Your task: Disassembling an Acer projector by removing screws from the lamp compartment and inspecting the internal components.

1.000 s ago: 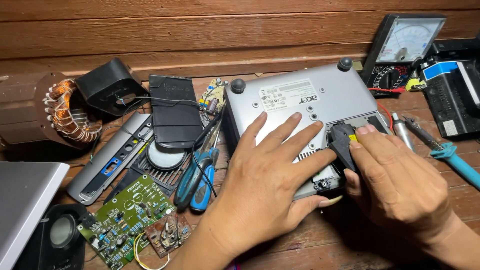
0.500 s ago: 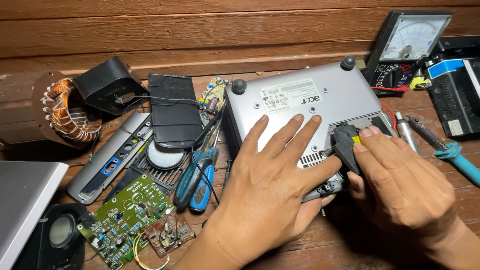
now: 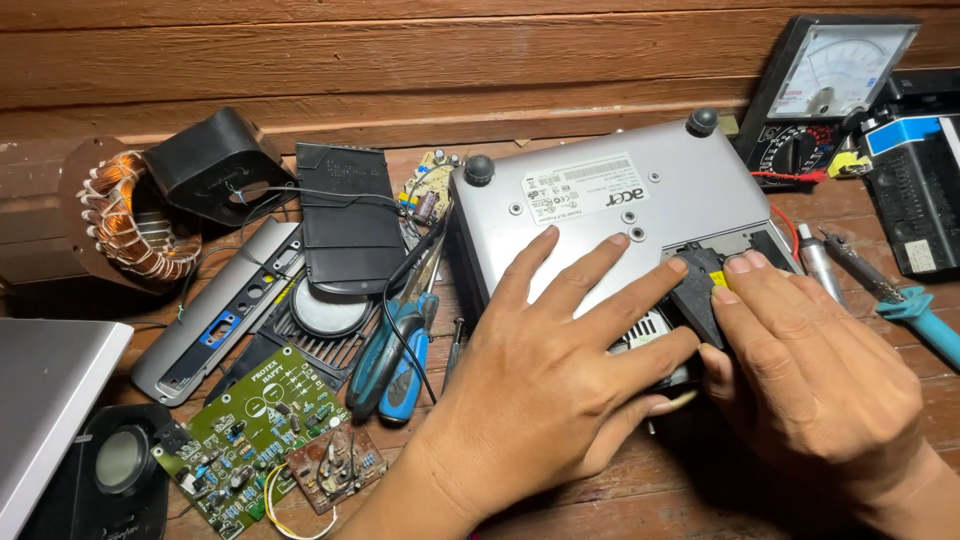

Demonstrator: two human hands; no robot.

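Copper windings of a stator (image 3: pixel 135 225) sit at nine o'clock, with a green circuit board (image 3: pixel 250 430) at seven and blue-handled pliers (image 3: pixel 395 350) nearer the centre. The left hand (image 3: pixel 560 390) lies flat, fingers spread and released, pressing the upturned grey device (image 3: pixel 600 205) at the centre of the wooden bench (image 3: pixel 640 500). At three o'clock, the right hand (image 3: pixel 810 370) pinches a black cover piece (image 3: pixel 700 290) at the casing's open corner. Judging by this, the cover is partly lifted; the casing itself remains closed. An analogue meter (image 3: pixel 835 80) stands at one o'clock.

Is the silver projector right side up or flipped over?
Flipped over: the silver projector shows its label and two black feet facing up.
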